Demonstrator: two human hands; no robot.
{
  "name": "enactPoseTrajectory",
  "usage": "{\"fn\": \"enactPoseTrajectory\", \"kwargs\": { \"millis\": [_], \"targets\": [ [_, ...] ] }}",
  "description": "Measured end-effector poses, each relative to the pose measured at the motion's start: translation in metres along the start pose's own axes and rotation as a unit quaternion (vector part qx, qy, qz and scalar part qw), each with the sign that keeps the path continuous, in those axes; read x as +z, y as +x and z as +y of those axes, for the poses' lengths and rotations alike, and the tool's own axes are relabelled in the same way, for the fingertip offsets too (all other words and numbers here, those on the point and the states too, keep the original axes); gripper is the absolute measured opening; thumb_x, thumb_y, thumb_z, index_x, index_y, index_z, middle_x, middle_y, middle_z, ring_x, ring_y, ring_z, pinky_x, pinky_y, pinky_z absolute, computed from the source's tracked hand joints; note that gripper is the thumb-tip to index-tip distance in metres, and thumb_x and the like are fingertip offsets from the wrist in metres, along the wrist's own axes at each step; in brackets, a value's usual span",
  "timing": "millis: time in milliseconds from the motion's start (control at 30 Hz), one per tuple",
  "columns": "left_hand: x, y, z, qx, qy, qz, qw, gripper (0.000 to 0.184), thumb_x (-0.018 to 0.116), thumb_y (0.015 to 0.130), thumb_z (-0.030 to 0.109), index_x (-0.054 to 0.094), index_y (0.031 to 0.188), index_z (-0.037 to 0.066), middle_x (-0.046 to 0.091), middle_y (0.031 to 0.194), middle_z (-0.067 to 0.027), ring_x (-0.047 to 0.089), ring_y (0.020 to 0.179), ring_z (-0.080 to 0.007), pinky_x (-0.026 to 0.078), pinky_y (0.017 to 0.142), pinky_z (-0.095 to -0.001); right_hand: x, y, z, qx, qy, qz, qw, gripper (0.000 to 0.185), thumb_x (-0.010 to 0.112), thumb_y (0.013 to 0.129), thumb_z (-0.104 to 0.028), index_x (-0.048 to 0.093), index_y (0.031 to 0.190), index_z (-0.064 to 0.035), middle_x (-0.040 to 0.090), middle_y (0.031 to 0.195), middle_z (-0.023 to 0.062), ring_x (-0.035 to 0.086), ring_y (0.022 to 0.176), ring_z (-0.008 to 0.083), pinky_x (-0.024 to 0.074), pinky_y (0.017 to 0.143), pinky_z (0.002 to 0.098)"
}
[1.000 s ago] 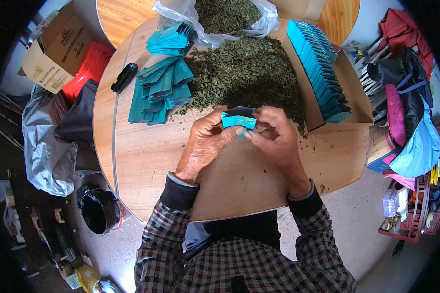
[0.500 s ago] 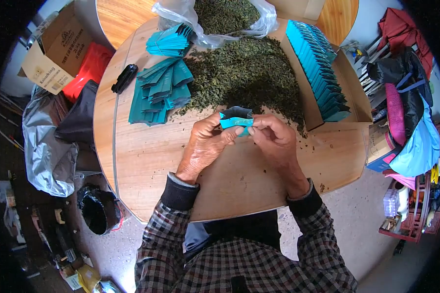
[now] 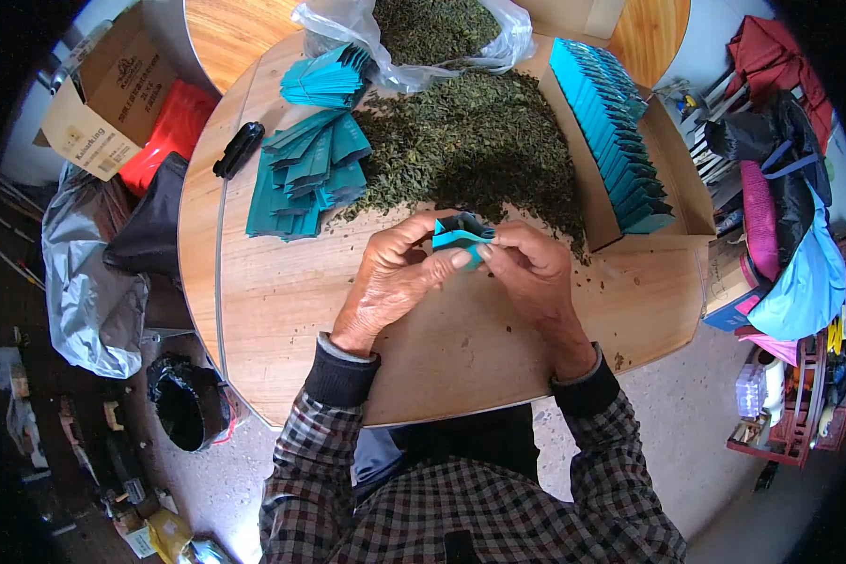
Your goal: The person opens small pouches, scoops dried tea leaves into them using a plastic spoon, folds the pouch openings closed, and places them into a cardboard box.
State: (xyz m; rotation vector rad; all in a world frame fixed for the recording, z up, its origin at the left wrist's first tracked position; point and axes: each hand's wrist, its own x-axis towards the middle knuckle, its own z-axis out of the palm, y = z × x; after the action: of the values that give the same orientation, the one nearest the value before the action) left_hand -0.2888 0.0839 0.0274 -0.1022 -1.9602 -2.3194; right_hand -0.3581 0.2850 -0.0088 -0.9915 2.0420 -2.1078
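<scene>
A small teal pouch (image 3: 455, 242) with a dark inside is held up over the table's near half, its mouth spread and facing up. My left hand (image 3: 397, 277) pinches its left side, thumb across the front. On the right side, my right hand (image 3: 536, 273) grips the pouch's edge between thumb and fingers. Whether anything lies inside the pouch I cannot tell. Just beyond both hands spreads a heap of dried dark-green leaves (image 3: 470, 132) that look like tea. Flat teal pouches (image 3: 301, 179) lie in an overlapping pile to the left, with a neater stack (image 3: 321, 80) behind them.
A cardboard box (image 3: 587, 174) at the right holds a row of teal pouches. Behind the heap sits a clear plastic bag (image 3: 348, 33) of leaves. A black object (image 3: 240, 150) lies near the round table's left edge. A black-lined bin (image 3: 183, 404) stands on the floor.
The pouch has turned and shifted slightly right, its mouth changing from a wide slot to a more angular opening. Both hands keep their hold on it.
</scene>
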Motion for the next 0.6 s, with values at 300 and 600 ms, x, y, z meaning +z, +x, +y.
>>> {"fn": "enactPoseTrajectory", "kwargs": {
  "millis": [300, 600],
  "targets": [
    [0.002, 0.004, -0.004, 0.058, 0.038, 0.03, 0.997, 0.019, 0.079, 0.096, 0.005, 0.078, 0.114, 0.0, 0.076, 0.109, -0.0051, 0.066, 0.091, -0.0087, 0.054, 0.079, -0.0256, 0.005, 0.001, -0.018, 0.066, 0.02, 0.011, 0.998, 0.019, 0.076, 0.096, 0.0, 0.071, 0.115, 0.0021, 0.073, 0.11, 0.0085, 0.066, 0.089, 0.0079, 0.0529, 0.076, 0.0215],
    [0.006, 0.003, -0.004, 0.098, 0.063, 0.047, 0.992, 0.007, 0.078, 0.095, 0.002, 0.079, 0.101, -0.001, 0.076, 0.1, -0.0068, 0.066, 0.088, -0.0109, 0.052, 0.077, -0.027, 0.0, 0.001, -0.012, -0.016, -0.04, -0.009, 0.999, 0.015, 0.072, 0.096, 0.006, 0.074, 0.111, 0.004, 0.075, 0.11, 0.0127, 0.069, 0.082, 0.0145, 0.0561, 0.069, 0.0277]
  ]
}}
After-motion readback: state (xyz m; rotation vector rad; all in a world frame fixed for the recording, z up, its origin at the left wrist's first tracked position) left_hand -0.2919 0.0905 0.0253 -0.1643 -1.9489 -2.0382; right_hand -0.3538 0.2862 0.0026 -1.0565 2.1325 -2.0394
